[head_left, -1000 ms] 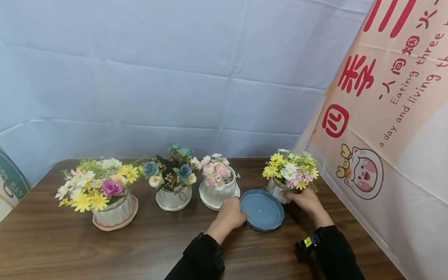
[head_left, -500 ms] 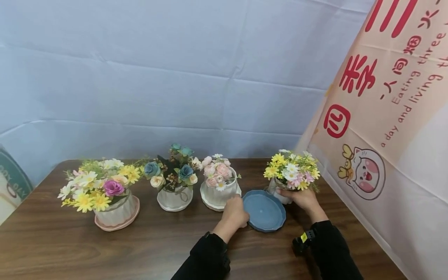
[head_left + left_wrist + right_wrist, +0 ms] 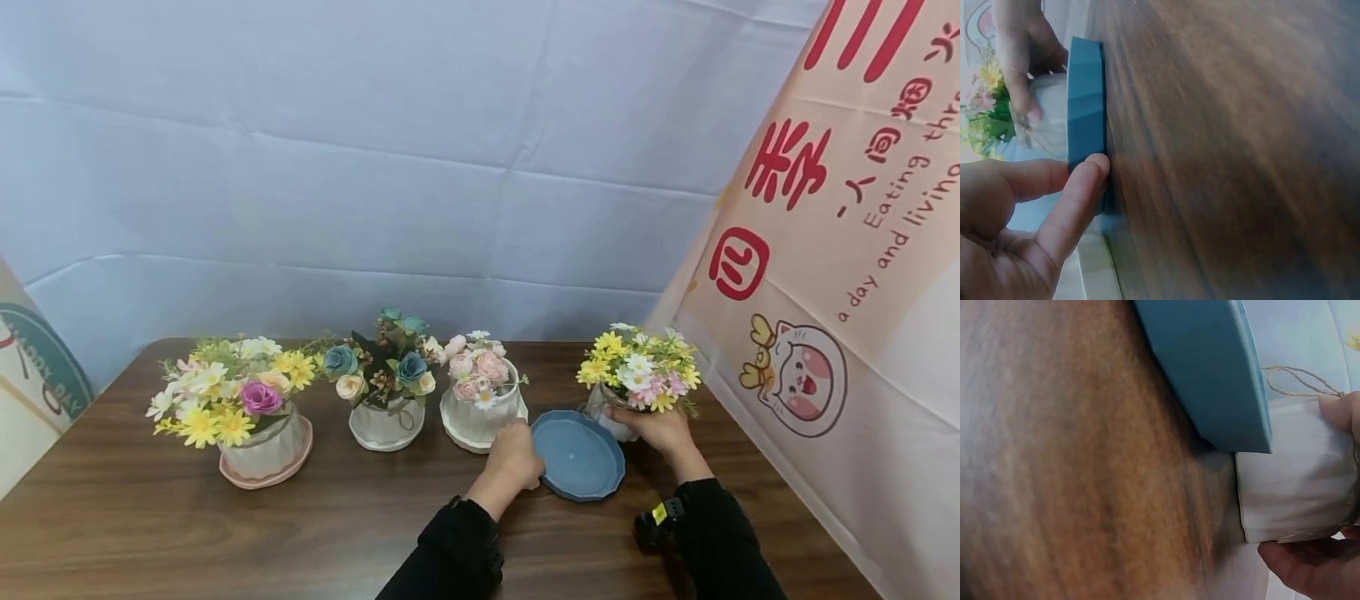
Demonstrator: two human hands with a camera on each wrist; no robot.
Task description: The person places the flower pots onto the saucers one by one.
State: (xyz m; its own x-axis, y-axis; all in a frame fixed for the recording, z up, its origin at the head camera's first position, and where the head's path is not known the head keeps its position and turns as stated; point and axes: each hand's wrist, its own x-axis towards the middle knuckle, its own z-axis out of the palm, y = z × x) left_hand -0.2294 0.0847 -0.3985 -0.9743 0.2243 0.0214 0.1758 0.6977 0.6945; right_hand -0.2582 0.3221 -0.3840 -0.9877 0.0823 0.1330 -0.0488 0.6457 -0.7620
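Observation:
My left hand (image 3: 513, 461) pinches the near left edge of a blue saucer (image 3: 577, 457), which lies on the wooden table. In the left wrist view, thumb and finger meet at the side wall of the saucer (image 3: 1085, 103). To the right, my right hand (image 3: 660, 429) grips a white flowerpot (image 3: 600, 407) holding yellow, white and pink artificial flowers (image 3: 637, 371). A twine loop (image 3: 1300, 378) hangs at this pot's neck. The right wrist view shows thumb and fingers on opposite sides of the pot (image 3: 1297, 475), right behind the saucer. Whether its base touches the table is unclear.
Three more potted flower arrangements stand on saucers to the left: mixed flowers on a pink saucer (image 3: 266, 477), blue roses (image 3: 411, 367) in a white pot, and pink blooms (image 3: 480, 373) near my left hand. A pale cloth (image 3: 375, 167) hangs behind; a printed banner (image 3: 810, 292) hangs right.
The head view has turned slightly left, so everything appears shifted right. Both hands keep their holds on the saucer and the flowerpot, which show little movement of their own.

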